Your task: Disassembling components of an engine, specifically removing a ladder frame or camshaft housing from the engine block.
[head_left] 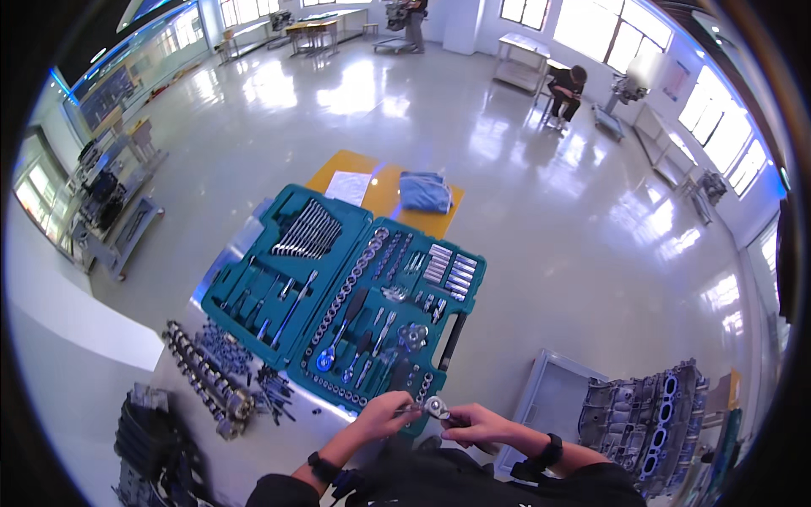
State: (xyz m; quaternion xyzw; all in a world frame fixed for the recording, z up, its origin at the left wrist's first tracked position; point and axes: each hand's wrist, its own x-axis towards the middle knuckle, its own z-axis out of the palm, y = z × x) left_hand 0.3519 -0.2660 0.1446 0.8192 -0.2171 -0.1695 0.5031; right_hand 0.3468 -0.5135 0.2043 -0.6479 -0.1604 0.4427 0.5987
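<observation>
A ratchet wrench is in my right hand (475, 425), its round chrome ratchet head (437, 407) pointing left and its handle mostly covered by my fingers. Close beside that head, my left hand (389, 412) is closed in a pinch on a small metal piece whose kind I cannot make out. Both hands are over the near edge of an opened teal tool case (291, 372). In the case lie a row of sockets (344, 291), a fan of combination wrenches (308, 230) and another ratchet (340, 334).
Two camshafts (203, 376) and piles of bolts (224, 346) lie left of the case. A blue cloth (425, 192) and white paper (347, 187) rest on a yellow board (384, 200). An engine block (646, 418) stands right, by a grey tray (541, 389). A person (564, 95) sits far off.
</observation>
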